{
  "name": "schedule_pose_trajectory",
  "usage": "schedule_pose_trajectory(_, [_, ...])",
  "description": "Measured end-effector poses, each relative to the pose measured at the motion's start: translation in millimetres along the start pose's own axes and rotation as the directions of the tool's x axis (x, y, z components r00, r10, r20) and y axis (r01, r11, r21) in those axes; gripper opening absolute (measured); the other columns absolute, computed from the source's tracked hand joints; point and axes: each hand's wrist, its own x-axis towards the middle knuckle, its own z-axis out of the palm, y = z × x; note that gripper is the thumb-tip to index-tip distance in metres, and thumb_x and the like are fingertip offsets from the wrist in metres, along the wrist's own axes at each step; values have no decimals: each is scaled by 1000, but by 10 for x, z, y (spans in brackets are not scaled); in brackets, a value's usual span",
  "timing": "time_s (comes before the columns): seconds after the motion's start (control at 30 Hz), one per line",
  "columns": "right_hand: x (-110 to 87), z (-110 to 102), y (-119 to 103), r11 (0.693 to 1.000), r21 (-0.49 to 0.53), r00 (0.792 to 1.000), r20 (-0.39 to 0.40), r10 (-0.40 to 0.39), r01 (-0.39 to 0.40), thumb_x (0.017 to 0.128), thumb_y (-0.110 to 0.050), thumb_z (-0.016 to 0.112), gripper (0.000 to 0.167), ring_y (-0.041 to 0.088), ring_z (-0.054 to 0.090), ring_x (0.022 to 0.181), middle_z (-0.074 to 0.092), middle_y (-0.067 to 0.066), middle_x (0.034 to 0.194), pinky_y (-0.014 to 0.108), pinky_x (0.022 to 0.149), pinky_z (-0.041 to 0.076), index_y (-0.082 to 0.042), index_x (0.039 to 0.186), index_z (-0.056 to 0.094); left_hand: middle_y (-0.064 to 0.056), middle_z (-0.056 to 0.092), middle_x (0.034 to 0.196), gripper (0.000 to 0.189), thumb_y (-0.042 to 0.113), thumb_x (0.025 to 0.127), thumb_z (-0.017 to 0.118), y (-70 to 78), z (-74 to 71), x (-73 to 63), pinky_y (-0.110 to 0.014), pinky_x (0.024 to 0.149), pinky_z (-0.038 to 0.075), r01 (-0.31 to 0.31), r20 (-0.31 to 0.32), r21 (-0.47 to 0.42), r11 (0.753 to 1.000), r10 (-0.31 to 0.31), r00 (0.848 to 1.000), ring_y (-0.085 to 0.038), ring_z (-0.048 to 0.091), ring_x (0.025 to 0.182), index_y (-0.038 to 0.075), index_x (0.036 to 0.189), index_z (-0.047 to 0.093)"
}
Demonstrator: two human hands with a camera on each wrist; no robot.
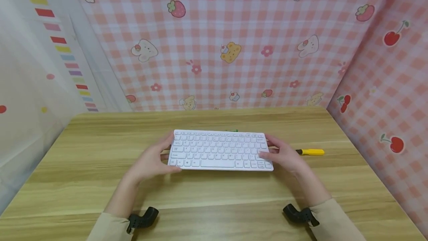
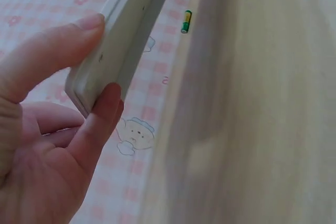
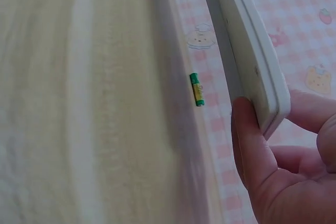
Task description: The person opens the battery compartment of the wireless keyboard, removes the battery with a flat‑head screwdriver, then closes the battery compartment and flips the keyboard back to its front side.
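Observation:
A white compact keyboard (image 1: 217, 150) is held up off the wooden table, keys facing the head camera. My left hand (image 1: 150, 162) grips its left end, thumb along the front corner and fingers reaching to the back edge and beneath. At the other end, my right hand (image 1: 285, 156) holds it with the thumb over the keys and fingers behind. Both wrist views show the keyboard's side edge, with fingertips (image 3: 242, 106) on its underside. Beyond it, a green and yellow battery (image 2: 187, 21) lies on the table, mostly hidden by the keyboard in the head view.
To the right of my right hand lies a slim yellow thing (image 1: 312, 152) with a black end, partly covered by the hand. The wood-grain table (image 1: 220, 203) meets a pink checked cloth wall (image 1: 214, 77) at the back. More cloth hangs on both sides.

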Motion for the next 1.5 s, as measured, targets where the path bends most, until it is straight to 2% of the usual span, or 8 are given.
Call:
schedule_pose_trajectory(0.17, [11, 52, 16, 999, -32, 1000, 10, -10, 10, 90, -14, 74, 80, 29, 59, 105, 51, 24, 132, 24, 83, 50, 2, 154, 28, -31, 23, 154, 108, 5, 70, 90, -42, 2, -68, -35, 94, 51, 58, -19, 70, 996, -57, 998, -38, 50, 122, -12, 151, 21])
schedule_pose_trajectory(0.33, [31, 92, 8, 998, -52, 999, 27, -30, 32, 89, -11, 74, 79, 30, 58, 104, 52, 25, 129, 31, 86, 49, 3, 152, 30, -28, 39, 139, 113, 8, 68, 92, -67, -6, -114, -33, 85, 54, 112, -28, 124, 986, -110, 994, -30, 56, 104, -11, 151, 19])
schedule_pose_trajectory(0.5, [49, 130, 30, 995, -99, 999, 41, -24, 28, 88, -10, 76, 79, 29, 59, 103, 53, 25, 127, 33, 86, 49, 4, 151, 31, -28, 41, 134, 119, 18, 65, 94, -105, 1, -152, -36, 86, 51, 139, -18, 212, 967, -138, 990, -26, 55, 98, -11, 152, 18])
schedule_pose_trajectory(0.63, [55, 146, 53, 990, -138, 998, 52, -30, 37, 86, -10, 77, 81, 28, 60, 102, 55, 23, 124, 33, 86, 51, 6, 151, 31, -28, 45, 130, 121, 27, 63, 96, -137, 12, -177, -39, 87, 48, 136, -10, 306, 942, -139, 990, -25, 52, 98, -13, 150, 22])
schedule_pose_trajectory(0.87, [68, 160, 74, 975, -222, 998, 53, -17, 28, 87, -12, 77, 80, 25, 58, 99, 57, 19, 122, 34, 86, 51, 4, 151, 33, -17, 50, 113, 121, 27, 62, 96, -183, 23, -203, -28, 72, 48, 141, 25, 331, 933, -158, 987, -18, 51, 84, -13, 150, 24])
schedule_pose_trajectory(1.07, [65, 173, 72, 970, -244, 999, 40, -6, 16, 85, -10, 78, 80, 24, 57, 94, 58, 16, 119, 32, 81, 51, 2, 151, 34, -17, 50, 114, 120, 26, 62, 96, -185, 24, -205, -27, 71, 48, 130, 24, 346, 929, -147, 989, -17, 51, 84, -13, 150, 24])
schedule_pose_trajectory(1.3, [61, 171, 72, 964, -259, 998, 53, -45, 57, 85, -8, 79, 80, 22, 55, 88, 58, 16, 113, 27, 72, 49, 6, 150, 34, -17, 50, 116, 119, 30, 62, 96, -211, 32, -201, -26, 69, 48, 111, 18, 375, 920, -127, 992, -16, 51, 82, -11, 150, 27])
schedule_pose_trajectory(1.5, [58, 148, 93, 966, -252, 998, 54, -45, 57, 84, -7, 79, 80, 21, 52, 83, 57, 14, 107, 25, 66, 46, 6, 149, 35, -14, 51, 112, 120, 31, 60, 97, -234, 43, -190, -25, 68, 49, 96, 17, 401, 911, -113, 993, -13, 51, 79, -11, 150, 29])
